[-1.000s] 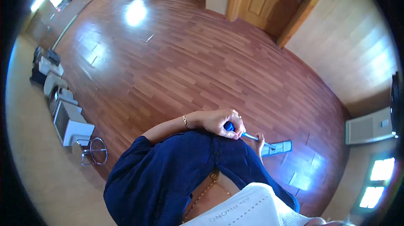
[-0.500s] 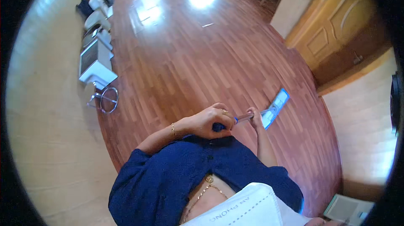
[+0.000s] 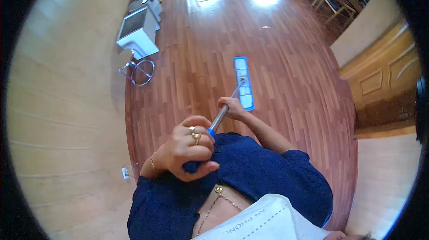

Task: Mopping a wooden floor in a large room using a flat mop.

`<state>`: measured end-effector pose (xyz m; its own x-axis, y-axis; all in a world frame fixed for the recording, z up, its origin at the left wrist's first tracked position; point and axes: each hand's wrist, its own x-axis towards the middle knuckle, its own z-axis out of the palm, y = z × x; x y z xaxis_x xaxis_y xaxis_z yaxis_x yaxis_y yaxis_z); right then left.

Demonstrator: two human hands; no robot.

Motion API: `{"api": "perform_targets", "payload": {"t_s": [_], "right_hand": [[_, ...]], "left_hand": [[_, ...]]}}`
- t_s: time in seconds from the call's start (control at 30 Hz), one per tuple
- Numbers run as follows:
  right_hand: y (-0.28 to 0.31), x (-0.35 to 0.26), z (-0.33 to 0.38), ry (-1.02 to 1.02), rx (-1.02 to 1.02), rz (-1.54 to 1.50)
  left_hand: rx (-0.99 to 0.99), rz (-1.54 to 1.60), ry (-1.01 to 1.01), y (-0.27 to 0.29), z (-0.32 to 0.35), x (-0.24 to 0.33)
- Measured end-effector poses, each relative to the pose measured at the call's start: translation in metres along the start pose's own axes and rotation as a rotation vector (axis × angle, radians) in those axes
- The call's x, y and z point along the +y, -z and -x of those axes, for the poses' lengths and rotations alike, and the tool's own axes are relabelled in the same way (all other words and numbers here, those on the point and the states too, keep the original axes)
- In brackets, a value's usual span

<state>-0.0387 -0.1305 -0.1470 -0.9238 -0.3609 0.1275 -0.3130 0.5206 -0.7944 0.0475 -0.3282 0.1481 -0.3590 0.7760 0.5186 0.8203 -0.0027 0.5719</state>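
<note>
One floor: brown wood planks, stretching ahead of me.
Mop: pole slanting away from me, flat blue-and-white head on the floor beyond my grips.
Left grip: curled round the blue handle end.
Right grip: clasped round the metal pole, nearer the head.
Rings: gold, on my left grip.
</note>
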Motion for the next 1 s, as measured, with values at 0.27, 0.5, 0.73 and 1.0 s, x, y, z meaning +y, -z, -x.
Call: {"api": "perform_targets", "payload": {"t_s": [0.27,0.5,0.73,1.0], "right_hand": [[-0.09,-0.074,-0.043,0.376,-0.428,-0.116],[-0.146,-0.122,-0.05,0.527,-0.64,-0.124],[-0.137,-0.109,-0.058,0.48,-0.647,0.078],[-0.126,0.002,-0.094,0.239,-0.3,0.025]], "left_hand": [[0.208,-0.213,0.096,0.014,0.035,0.063],[0.414,-0.406,0.191,0.026,0.084,0.097],[0.654,-0.414,0.233,-0.007,0.113,0.082],[0.617,-0.333,0.285,-0.025,0.098,0.008]]}}
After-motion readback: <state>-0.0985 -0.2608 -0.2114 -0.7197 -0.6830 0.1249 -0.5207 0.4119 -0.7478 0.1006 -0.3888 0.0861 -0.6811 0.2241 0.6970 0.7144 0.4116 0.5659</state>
